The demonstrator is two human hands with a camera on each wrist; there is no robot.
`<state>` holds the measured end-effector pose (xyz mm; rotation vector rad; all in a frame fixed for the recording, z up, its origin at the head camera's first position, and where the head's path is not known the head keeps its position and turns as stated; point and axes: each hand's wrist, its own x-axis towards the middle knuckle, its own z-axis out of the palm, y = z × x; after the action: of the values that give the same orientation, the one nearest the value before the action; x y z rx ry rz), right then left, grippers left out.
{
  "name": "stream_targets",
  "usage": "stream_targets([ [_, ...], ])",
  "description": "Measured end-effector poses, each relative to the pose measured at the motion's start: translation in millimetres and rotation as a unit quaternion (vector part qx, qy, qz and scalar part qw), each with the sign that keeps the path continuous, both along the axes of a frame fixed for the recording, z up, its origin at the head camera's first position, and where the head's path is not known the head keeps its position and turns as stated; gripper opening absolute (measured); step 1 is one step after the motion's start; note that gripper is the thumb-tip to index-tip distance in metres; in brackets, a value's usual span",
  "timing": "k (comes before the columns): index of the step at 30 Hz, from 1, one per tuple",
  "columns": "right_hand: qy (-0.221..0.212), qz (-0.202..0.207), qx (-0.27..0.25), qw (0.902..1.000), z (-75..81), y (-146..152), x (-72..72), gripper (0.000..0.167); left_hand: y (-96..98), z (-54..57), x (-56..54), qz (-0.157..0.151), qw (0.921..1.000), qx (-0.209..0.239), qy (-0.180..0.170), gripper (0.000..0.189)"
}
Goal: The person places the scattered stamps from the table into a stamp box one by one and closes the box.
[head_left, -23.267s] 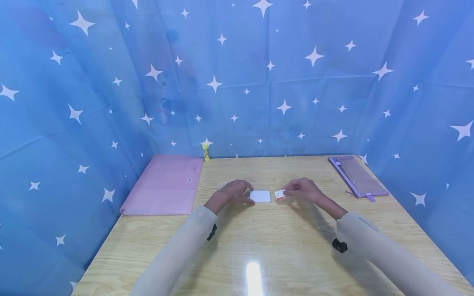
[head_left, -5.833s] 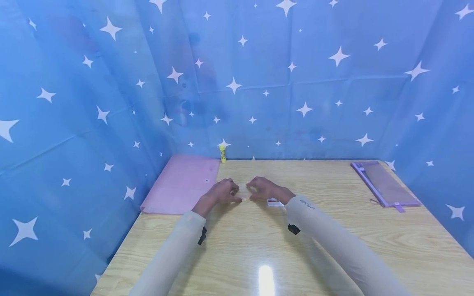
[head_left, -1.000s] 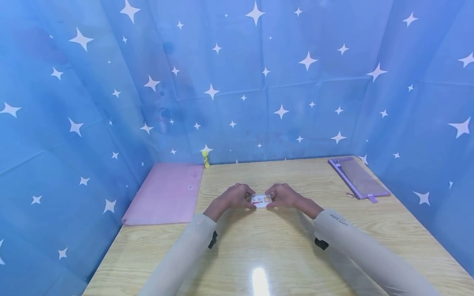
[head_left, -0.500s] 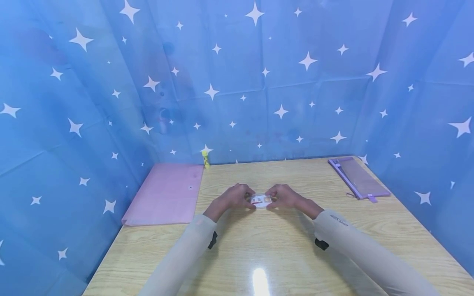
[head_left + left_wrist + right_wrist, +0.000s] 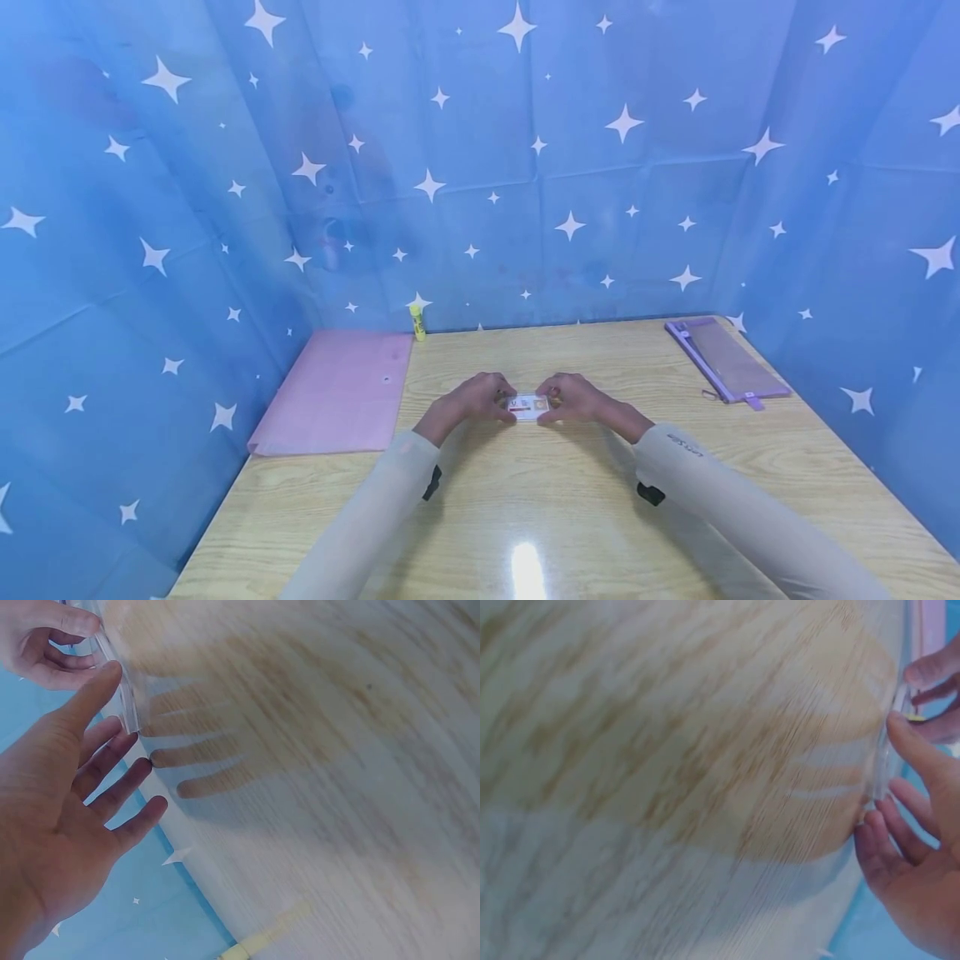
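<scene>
Between the two hands, in the middle of the table, is a small flat card holder (image 5: 529, 407) of clear plastic, with a white printed card showing through it. It has a red band and small dark marks. My left hand (image 5: 474, 398) pinches its left end, thumb at the near edge and fingers at the far edge. On the right end my right hand (image 5: 579, 398) pinches it likewise. In the left wrist view the holder's clear edge (image 5: 124, 694) meets the left thumb; in the right wrist view that edge (image 5: 889, 750) lies by the right thumb and fingertips.
A pink translucent folder (image 5: 337, 392) lies at the table's left side. Beside its far corner stands a yellow glue stick (image 5: 417, 323). At the far right lies a purple-edged zip pouch (image 5: 727, 358). Blue star-patterned curtain (image 5: 487, 125) encloses the wooden table (image 5: 465, 517).
Long before, my right hand held the card beside a white flat piece; later both hands were left of the card. Now both hold the card holder. Over the last second almost nothing moved.
</scene>
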<state>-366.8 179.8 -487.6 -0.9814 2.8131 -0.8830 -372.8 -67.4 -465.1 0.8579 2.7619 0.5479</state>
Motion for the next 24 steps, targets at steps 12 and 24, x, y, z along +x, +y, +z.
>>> stream_targets([
  [12,-0.012,-0.005,-0.003,0.9999,2.2,-5.1,2.8,0.05,-3.7,-5.6,-3.5,-0.025,0.9989,-0.02,0.034,0.053],
  [24,-0.013,0.002,0.004,0.9999,4.4,-2.5,3.1,0.05,-3.5,-3.5,1.8,-0.021,0.9973,-0.052,0.047,0.055],
])
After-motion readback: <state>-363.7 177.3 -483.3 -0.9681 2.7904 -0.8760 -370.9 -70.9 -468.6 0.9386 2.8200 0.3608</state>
